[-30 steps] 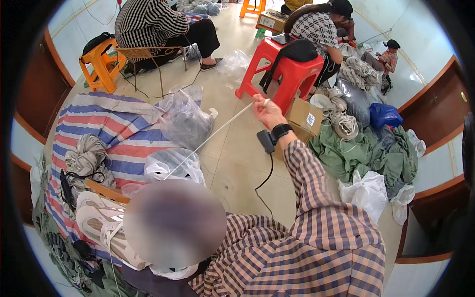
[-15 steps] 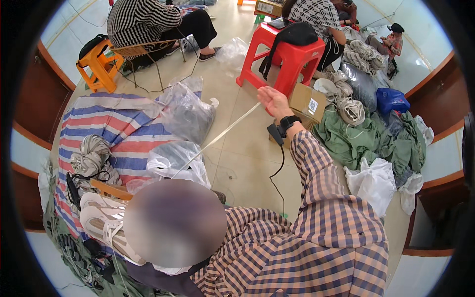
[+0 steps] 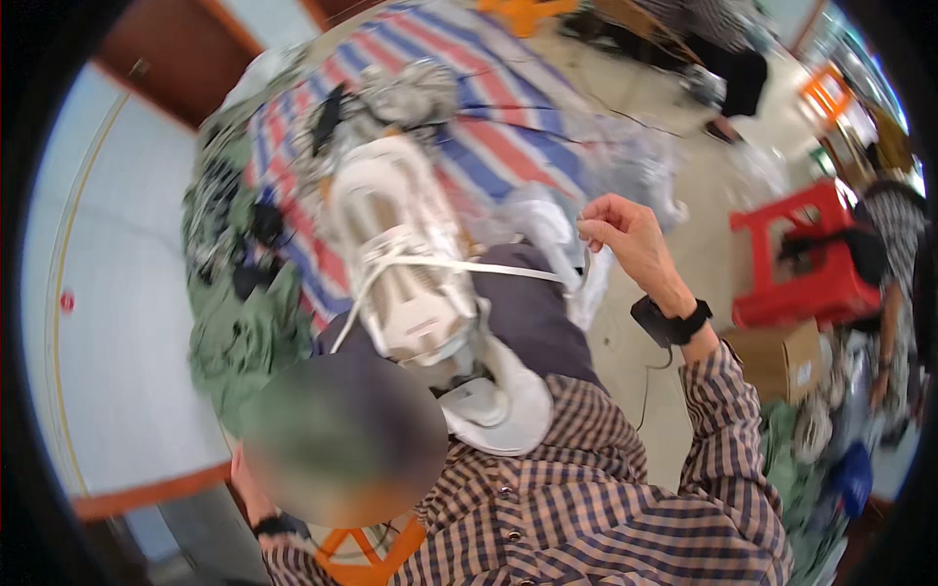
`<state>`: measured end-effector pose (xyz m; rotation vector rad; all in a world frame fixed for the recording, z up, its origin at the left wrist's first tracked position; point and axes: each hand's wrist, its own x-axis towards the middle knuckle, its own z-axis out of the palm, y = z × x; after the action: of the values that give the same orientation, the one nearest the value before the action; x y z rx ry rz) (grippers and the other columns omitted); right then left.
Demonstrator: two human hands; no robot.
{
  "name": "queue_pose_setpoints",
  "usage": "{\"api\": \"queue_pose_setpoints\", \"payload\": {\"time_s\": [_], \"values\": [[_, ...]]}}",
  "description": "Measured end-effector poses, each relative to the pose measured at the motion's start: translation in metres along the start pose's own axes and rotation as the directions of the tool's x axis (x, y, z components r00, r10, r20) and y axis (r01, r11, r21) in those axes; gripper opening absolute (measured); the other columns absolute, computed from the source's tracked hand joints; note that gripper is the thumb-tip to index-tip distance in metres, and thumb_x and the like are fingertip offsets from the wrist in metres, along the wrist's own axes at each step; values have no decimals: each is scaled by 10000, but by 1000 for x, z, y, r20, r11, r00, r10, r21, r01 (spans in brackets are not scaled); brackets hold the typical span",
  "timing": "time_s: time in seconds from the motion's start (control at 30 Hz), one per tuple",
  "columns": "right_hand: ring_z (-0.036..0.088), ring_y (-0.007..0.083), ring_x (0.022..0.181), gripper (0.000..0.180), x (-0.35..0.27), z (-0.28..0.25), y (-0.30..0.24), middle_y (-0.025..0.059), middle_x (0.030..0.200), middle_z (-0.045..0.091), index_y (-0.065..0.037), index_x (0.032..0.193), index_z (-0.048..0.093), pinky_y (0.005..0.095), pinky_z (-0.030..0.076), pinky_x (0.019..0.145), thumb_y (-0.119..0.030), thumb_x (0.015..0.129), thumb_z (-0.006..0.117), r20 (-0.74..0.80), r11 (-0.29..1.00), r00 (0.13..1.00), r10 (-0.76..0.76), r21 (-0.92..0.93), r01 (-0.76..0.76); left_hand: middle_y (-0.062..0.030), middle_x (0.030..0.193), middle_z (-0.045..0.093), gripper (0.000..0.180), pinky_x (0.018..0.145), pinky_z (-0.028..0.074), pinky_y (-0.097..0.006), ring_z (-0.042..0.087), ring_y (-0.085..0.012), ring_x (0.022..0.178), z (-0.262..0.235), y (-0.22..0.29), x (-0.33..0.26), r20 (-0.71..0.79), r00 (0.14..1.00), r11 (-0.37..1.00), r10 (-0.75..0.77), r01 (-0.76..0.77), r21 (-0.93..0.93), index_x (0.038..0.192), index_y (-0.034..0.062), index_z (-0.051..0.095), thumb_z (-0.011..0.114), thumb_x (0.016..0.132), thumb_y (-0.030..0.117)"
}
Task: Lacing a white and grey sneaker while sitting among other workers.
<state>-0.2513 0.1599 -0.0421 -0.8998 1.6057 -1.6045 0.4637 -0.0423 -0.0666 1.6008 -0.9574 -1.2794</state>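
A white-and-beige sneaker rests across my lap with its toe toward me, and a cream shoelace runs out sideways from its eyelets. The lace's far end bends up to my right hand, whose thumb and fingers pinch it above my knee. Another white shoe lies partly under the first, against my checked shirt. My left hand is low at the left, apart from the shoes. A blurred round patch covers most of it, so its fingers are hidden.
A striped sheet spreads ahead with bundled laces and clear plastic bags on it. Green cloth lies at the left. On the right are a red stool, a cardboard box and seated people.
The view has swung left and down to the shoes. My right hand has come back from its outstretched reach, and the lace hangs less taut near it. My left hand now shows at lower left.
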Motion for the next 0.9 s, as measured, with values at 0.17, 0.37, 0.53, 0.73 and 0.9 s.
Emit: {"api": "queue_pose_setpoints", "payload": {"time_s": [0.17, 0.37, 0.53, 0.73, 0.9], "values": [[526, 59, 645, 101, 21, 73, -42, 10, 732, 621, 11, 882, 677, 226, 439, 596, -68, 841, 631, 249, 987, 968, -21, -148, 60, -65, 921, 654, 163, 665, 505, -248, 628, -129, 779, 224, 45, -83, 317, 946, 966, 73, -146, 212, 1022, 13, 611, 555, 932, 137], [573, 73, 715, 80, 35, 109, -53, 23, 770, 629, 3, 899, 673, 236, 473, 658, -48, 846, 643, 333, 943, 942, -45, -298, 150, -80, 857, 670, 120, 580, 476, -219, 620, -104, 667, 321, 79, -124, 641, 741, 911, 199, -382, 158, 983, 5, 597, 547, 934, 102], [612, 308, 706, 85, 36, 119, -58, 134, 796, 635, -20, 835, 648, 379, 470, 634, -83, 825, 592, 375, 763, 884, -279, -473, 441, -5, 852, 633, 136, 570, 456, -181, 577, -57, 630, 352, 92, -119, 673, 670, 854, 312, -509, 110, 1011, 10, 651, 577, 905, 53], [592, 341, 740, 51, 30, 127, -73, 127, 804, 603, -34, 836, 622, 415, 455, 639, -75, 819, 596, 450, 478, 836, -314, -686, 549, -21, 787, 616, 64, 574, 444, -207, 542, -71, 613, 371, 87, -114, 576, 708, 792, 409, -589, 161, 911, 9, 638, 603, 858, 2], [588, 318, 744, 54, 25, 132, -74, 112, 806, 567, -27, 863, 608, 406, 450, 618, -23, 811, 593, 512, 265, 782, -357, -747, 610, -78, 736, 572, 23, 576, 435, -267, 551, -148, 614, 379, 86, -109, 590, 551, 592, 590, -792, 149, 856, 0, 595, 599, 834, -4]]}}
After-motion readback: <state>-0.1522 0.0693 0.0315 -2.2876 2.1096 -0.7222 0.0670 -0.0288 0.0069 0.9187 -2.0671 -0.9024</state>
